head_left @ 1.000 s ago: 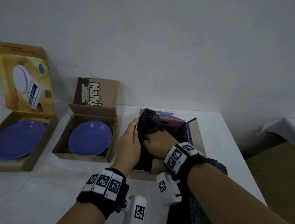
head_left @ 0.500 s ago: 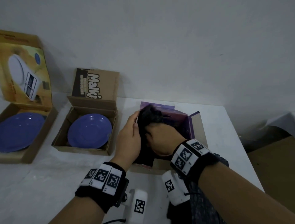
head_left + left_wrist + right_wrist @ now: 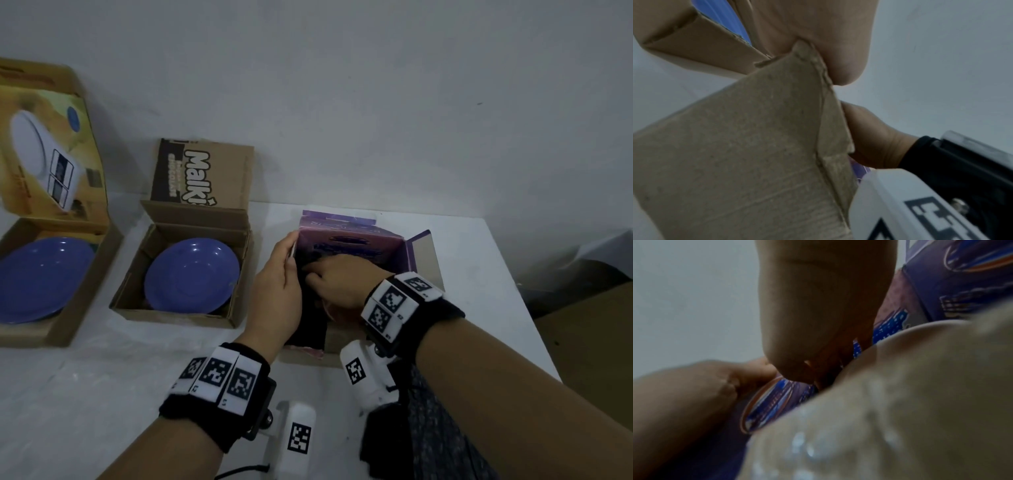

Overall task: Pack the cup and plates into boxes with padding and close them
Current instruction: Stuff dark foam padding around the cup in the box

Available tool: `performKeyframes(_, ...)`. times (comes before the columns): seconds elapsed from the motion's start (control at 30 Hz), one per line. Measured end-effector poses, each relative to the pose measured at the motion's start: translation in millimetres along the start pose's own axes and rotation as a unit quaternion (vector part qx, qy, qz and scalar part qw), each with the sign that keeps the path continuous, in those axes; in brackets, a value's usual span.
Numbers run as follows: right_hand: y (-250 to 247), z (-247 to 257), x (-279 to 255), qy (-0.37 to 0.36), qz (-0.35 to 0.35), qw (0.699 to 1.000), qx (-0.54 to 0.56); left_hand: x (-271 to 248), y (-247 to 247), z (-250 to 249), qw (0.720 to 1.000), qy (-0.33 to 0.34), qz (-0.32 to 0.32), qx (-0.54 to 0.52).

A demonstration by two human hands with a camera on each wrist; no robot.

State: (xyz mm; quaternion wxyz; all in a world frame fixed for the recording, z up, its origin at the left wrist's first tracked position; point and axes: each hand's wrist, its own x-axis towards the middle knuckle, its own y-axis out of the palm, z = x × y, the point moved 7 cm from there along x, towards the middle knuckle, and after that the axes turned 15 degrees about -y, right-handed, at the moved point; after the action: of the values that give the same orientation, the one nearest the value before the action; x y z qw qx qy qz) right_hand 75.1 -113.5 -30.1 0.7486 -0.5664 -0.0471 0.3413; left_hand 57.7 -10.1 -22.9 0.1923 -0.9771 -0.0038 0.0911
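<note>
White worktop, bare wall

A white worktop [image 3: 102, 394] fills the lower frame; a plain grey-white wall [image 3: 376, 102] spans the upper half.

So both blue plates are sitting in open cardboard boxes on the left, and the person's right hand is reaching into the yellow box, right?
Not quite. The head view shows the right hand reaching into the purple box, not a yellow one. Both blue plates do sit in open cardboard boxes on the left.

A thumb [image 3: 818, 308] hangs down at centre, another hand's fingers [image 3: 756, 369] meeting it from the left — both against a box [image 3: 962, 280] printed purple and blue. Blurred pale cardboard [image 3: 900, 402] fills the lower right.
</note>
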Motion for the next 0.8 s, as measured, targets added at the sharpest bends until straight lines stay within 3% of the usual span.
performKeyframes(0.1, 2, 1, 1, 0.0, 0.026, 0.999, 0.02, -1, -1, -1, 1.0, 0.002, -0.002, 0.003)
performKeyframes(0.23, -21, -13, -9, 0.057, -0.095, 0.994, -0.016, 1, -1, 1, 1.0, 0.005, -0.003, 0.004)
performKeyframes(0.3, -10, -23, -12, 0.12, -0.057, 0.991, -0.011, 1, 0, 1, 1.0, 0.007, -0.008, 0.014)
performKeyframes(0.4, 10, -26, -14, 0.151, 0.027, 0.983, 0.098, 0, 0, 0, 0.998, 0.02, -0.022, 0.047)
performKeyframes(0.57, -10, -32, -31, 0.17, -0.004, 0.961, 0.218, 3, 1, -2, 0.995, 0.042, -0.04, 0.081)
performKeyframes(0.67, 1, -28, -40, 0.154, 0.018, 0.969, 0.19, 4, 1, 0, 0.993, 0.052, -0.05, 0.091)
performKeyframes(0.8, -11, -26, -63, 0.185, -0.065, 0.976, 0.091, 7, 1, 1, 0.991, 0.069, -0.054, 0.105)
